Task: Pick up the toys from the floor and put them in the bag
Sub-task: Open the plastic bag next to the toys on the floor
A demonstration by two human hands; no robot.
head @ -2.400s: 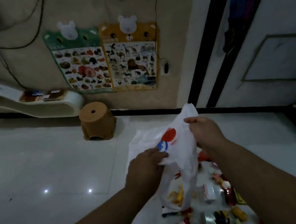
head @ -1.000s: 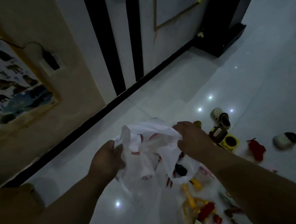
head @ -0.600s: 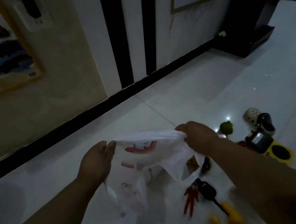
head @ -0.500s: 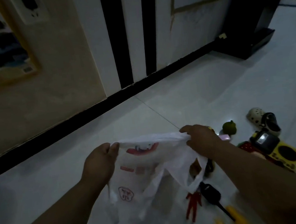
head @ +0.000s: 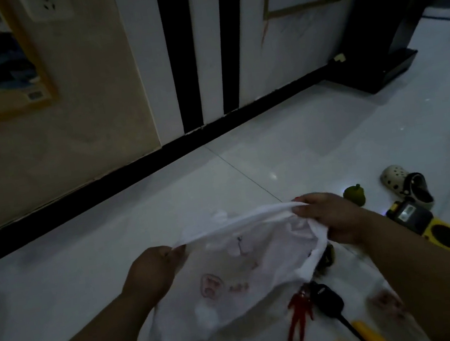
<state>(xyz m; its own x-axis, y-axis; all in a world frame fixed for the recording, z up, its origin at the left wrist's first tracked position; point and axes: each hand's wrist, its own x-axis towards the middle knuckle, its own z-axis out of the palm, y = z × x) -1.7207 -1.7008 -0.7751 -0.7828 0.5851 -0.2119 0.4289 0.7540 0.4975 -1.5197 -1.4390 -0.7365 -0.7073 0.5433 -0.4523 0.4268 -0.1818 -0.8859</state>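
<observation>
Head camera view, dim room: a person stands over pale glossy floor tiles (head: 88,274) and holds a thin white plastic carrier bag with red printing (head: 233,283) just above them. The left hand (head: 151,274) pinches one end of the bag's rim. The right hand (head: 330,218) has its fingers curled round the other end. The two hands are held apart, with the rim pulled taut between them.

By the look of it the job is at its start. The film is half see-through and no toy shows inside it, though folds may hide something. Every toy in view lies on the floor to the right of the bag: a red plastic figure (head: 299,318) and a black toy with a long thin handle (head: 328,304) just beside its lower corner, a yellow plastic piece (head: 369,337) below them, and a small green round toy (head: 354,195) and a yellow and black boxy toy (head: 426,227) beyond the right hand. All of these are left to gather.

The bag's long axis follows the stretched rim, rising from the left hand to the right. The sack hangs slack below it, rim uppermost. Whether the mouth is parted cannot be told.
</observation>
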